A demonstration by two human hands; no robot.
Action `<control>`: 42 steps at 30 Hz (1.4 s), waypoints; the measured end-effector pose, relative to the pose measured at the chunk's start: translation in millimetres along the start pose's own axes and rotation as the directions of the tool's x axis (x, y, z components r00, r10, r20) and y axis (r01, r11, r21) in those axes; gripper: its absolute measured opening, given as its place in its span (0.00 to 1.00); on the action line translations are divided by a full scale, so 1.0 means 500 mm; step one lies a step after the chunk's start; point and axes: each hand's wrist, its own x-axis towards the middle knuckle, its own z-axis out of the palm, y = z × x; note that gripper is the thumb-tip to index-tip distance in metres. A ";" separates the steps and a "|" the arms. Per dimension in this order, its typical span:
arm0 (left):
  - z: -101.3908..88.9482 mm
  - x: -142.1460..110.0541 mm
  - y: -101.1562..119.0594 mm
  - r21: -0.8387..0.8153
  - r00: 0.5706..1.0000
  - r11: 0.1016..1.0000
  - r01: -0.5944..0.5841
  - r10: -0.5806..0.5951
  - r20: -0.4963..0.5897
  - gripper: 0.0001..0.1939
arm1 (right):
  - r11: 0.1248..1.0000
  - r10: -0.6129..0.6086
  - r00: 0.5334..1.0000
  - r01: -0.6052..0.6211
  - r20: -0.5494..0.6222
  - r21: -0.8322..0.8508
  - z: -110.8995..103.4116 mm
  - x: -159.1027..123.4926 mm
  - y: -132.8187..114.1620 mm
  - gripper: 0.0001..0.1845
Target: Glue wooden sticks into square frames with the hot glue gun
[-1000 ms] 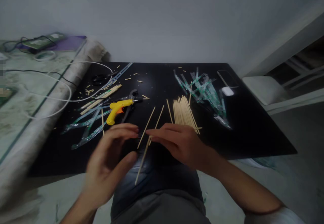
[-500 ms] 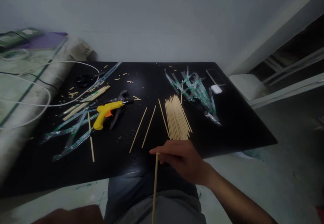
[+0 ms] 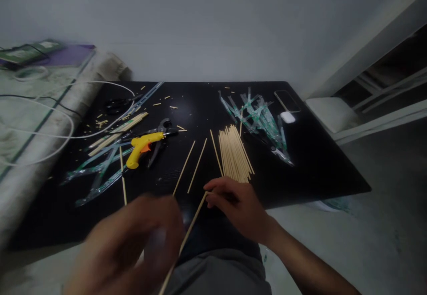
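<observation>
My right hand (image 3: 236,199) pinches the upper end of a thin wooden stick (image 3: 195,219) between thumb and forefinger, at the table's front edge. From there the stick slants down and left over my lap. Smeared by motion, my left hand (image 3: 130,241) is curled at the lower left, close beside the stick; whether its fingertips touch it I cannot tell. Just beyond my right hand lies a bundle of wooden sticks (image 3: 233,153). Loose single sticks (image 3: 197,166) lie to its left.
On the black table (image 3: 300,175) are a yellow glue gun (image 3: 143,146), black-handled scissors (image 3: 116,105), green-and-clear plastic strips (image 3: 262,113), a phone (image 3: 287,101) and a white case (image 3: 287,117). A white cable (image 3: 71,121) loops in from the left. A wall stands behind.
My left hand has risen into view from the bottom left, beside the stick. The stick's lower part has swung left. My right hand still pinches its upper end.
</observation>
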 end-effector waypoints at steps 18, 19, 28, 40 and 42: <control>0.039 0.104 0.205 -0.724 0.932 0.682 0.106 0.186 0.312 0.17 | 0.995 0.072 0.997 -0.071 -0.020 0.064 0.017 -0.021 0.027 0.22; 0.038 0.104 0.205 -0.726 0.931 0.678 0.115 0.182 0.317 0.17 | 0.995 0.070 0.997 -0.068 -0.024 0.078 0.016 -0.022 0.028 0.22; 0.031 0.104 0.209 -0.682 0.944 0.731 -0.002 0.227 0.240 0.16 | 0.995 0.094 0.996 -0.094 0.001 0.016 0.027 -0.021 0.033 0.14; 0.012 0.116 0.191 -0.556 0.912 0.803 -0.216 0.369 0.179 0.08 | 0.991 -0.047 0.999 0.044 -0.020 -0.124 0.018 -0.024 0.023 0.04; 0.012 0.114 0.189 -0.527 0.910 0.817 -0.233 0.374 0.178 0.08 | 0.982 -0.107 0.993 0.096 -0.058 -0.164 0.022 -0.026 0.031 0.03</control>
